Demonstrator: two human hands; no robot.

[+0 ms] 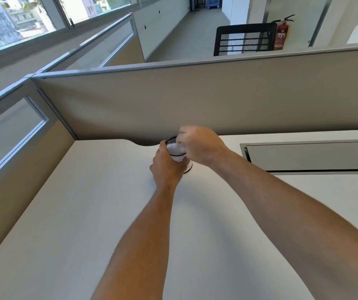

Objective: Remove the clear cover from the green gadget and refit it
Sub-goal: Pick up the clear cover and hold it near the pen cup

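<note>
A small round gadget [177,156] stands near the far edge of the white desk [100,213]. It shows a dark ring on top and a pale body; no green is visible. My left hand [166,168] wraps around its left side. My right hand [198,146], blurred by motion, is curled over its top from the right. A pale translucent piece, the clear cover [174,148], sits at the top of the gadget under my right fingertips. Much of the gadget is hidden by both hands.
A beige partition wall [195,100] stands right behind the gadget. A grey cable tray flap [312,155] is set into the desk at the right. A glazed side partition [11,135] borders the desk on the left.
</note>
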